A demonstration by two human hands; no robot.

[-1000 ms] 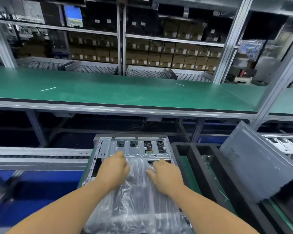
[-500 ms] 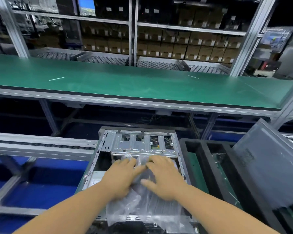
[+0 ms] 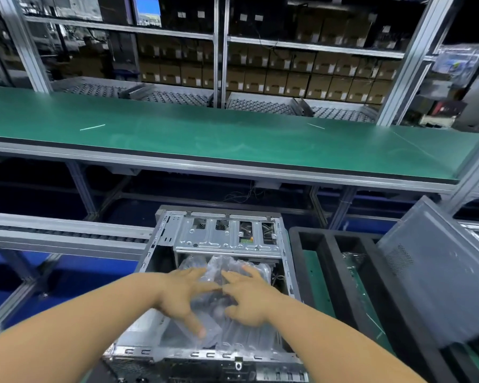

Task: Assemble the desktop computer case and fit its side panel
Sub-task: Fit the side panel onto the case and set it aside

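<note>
Both hands, left [image 3: 183,295] and right [image 3: 250,297], fingers spread flat, are pressing a soft, slippery air cushion [image 3: 234,275] into the open case [image 3: 227,236], while the stiff panel [image 3: 437,280] is leaning just right of the case, probably best gripped by its edges.

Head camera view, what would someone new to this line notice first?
First, the two hands, left hand and right hand, pressing a clear air-cushion bag down into the open case at bottom centre. Next, the grey side panel leaning tilted at the right over a black foam tray. Behind runs a long green bench.
</note>
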